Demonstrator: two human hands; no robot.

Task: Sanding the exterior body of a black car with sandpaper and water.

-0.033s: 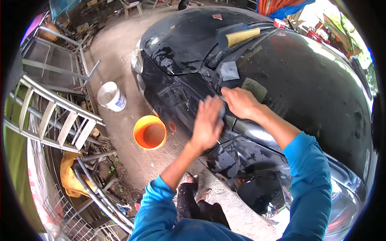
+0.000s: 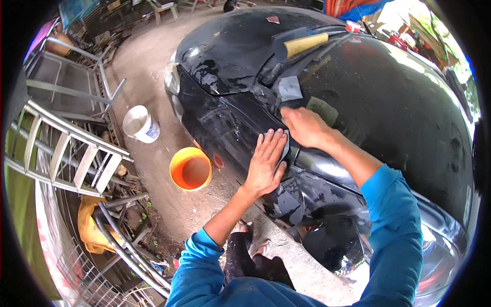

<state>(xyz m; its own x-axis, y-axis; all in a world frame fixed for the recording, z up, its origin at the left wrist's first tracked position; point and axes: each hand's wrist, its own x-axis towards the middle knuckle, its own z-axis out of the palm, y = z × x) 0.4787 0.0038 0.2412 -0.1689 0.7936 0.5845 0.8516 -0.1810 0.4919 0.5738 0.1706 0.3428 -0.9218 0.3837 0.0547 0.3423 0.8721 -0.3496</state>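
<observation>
My left hand lies flat on the black car's front fender, fingers stretched and held together. Under its fingertips shows the edge of a grey sheet that looks like sandpaper, pressed against the panel. My right hand is closed at the base of the windshield, close beside the left. Whatever it grips, if anything, is hidden by the fingers. Just beyond it, a light grey sheet and an olive-grey sheet rest on the car. Wet patches and dull scuffs mark the fender and hood.
An orange bucket of cloudy liquid and a white pail stand on the ground left of the car. A metal ladder and metal frames line the left side. A yellowish rolled sheet sits near the windshield's far end. The side mirror juts out near me.
My left hand, blurred and slightly raised before, now lies flat and a little lower on the fender, with the grey sheet showing. My right hand stays nearly in place.
</observation>
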